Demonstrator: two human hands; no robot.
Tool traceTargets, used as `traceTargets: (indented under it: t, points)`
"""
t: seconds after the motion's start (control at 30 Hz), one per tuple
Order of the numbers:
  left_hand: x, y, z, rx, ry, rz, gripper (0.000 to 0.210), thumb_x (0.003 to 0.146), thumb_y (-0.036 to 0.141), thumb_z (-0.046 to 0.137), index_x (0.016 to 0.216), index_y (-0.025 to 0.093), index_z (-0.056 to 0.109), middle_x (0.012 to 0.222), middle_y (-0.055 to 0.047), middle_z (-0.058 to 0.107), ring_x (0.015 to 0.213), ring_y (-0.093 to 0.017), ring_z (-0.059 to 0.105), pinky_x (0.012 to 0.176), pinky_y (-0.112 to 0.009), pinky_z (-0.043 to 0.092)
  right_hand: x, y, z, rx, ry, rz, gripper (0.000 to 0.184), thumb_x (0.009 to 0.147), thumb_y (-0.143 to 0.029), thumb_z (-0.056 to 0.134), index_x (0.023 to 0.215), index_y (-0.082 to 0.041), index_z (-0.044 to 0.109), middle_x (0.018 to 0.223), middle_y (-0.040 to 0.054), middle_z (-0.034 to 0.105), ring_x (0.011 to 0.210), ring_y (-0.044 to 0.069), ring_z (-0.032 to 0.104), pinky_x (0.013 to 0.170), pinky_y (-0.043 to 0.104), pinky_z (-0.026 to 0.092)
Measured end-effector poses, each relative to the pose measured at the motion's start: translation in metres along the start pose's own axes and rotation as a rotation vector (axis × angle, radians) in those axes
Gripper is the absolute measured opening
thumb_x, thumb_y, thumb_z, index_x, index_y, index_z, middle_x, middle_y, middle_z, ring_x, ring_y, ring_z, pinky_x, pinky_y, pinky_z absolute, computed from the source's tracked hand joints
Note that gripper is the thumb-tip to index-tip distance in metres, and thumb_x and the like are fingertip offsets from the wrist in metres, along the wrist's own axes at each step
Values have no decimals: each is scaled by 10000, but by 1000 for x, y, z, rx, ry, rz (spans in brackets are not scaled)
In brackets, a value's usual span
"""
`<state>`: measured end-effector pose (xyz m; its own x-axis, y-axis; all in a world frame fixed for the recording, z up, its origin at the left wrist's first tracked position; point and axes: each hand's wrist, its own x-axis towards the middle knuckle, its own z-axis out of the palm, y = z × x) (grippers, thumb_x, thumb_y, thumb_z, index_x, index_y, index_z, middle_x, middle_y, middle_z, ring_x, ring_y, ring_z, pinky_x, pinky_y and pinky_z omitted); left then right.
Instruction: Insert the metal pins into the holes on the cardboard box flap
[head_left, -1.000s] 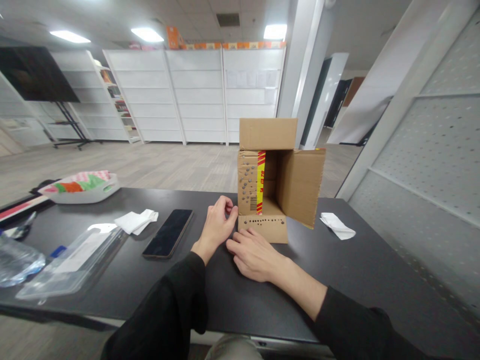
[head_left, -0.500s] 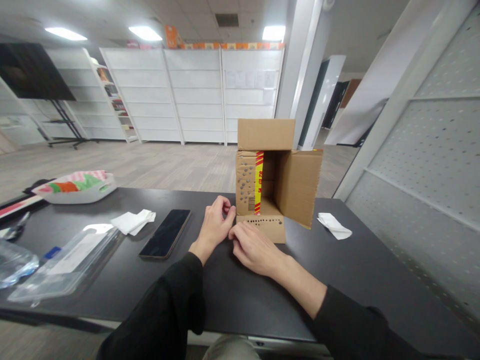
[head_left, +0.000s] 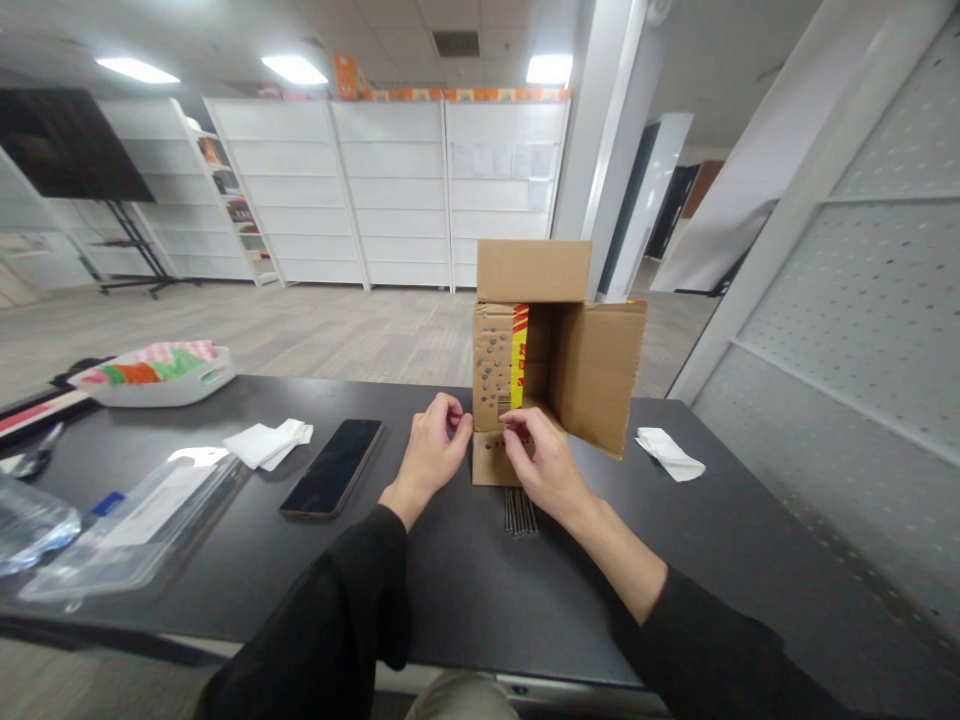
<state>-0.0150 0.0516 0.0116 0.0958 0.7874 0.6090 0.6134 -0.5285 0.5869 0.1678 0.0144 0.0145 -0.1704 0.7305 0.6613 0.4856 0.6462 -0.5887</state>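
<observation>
A cardboard box stands on its side with its open mouth toward me. Its left flap carries several round metal heads and a yellow-red tape strip; a row of dark holes marks the lower flap. Close to the box's lower left edge, my left hand has its fingers curled; what they hold, if anything, is hidden. My right hand is in a pinch before the lower part of the left flap, its contents too small to make out. Below it lie several thin metal nails side by side on the table.
Left of my hands is a black phone, then folded tissues and a clear plastic case. A white basket stands at the far left. Another tissue lies right of the box on the dark table.
My right hand has moved up and right, from the lower flap's left end to in front of the left flap. The nails now show beneath it. My left hand stays nearly still.
</observation>
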Motion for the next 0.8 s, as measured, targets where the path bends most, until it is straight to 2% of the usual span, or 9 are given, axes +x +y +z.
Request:
traceTargets:
  t: [0.13, 0.43, 0.8]
  points:
    - [0, 1, 0, -4, -8, -6, 79, 878, 259, 523, 831, 212, 480, 765, 4, 587, 717, -147, 583, 692, -286, 431, 0, 7, 1, 22, 56, 43, 154, 960, -250, 462, 1055, -208, 576, 981, 69, 636, 901, 200, 611, 820, 352, 501]
    - [0, 3, -1, -19, -8, -21, 82, 880, 263, 522, 829, 212, 483, 756, 3, 580, 704, -145, 574, 649, -272, 417, 0, 18, 6, 72, 84, 116, 145, 965, -293, 486, 1053, -210, 566, 988, 64, 662, 913, 199, 650, 855, 359, 520]
    - [-1, 2, 0, -34, -14, -23, 73, 883, 253, 520, 840, 210, 479, 770, 0, 584, 715, -142, 571, 619, -262, 397, -2, 19, 8, 117, 54, 146, 124, 965, -299, 498, 1028, -211, 557, 956, 57, 669, 896, 199, 660, 847, 361, 523]
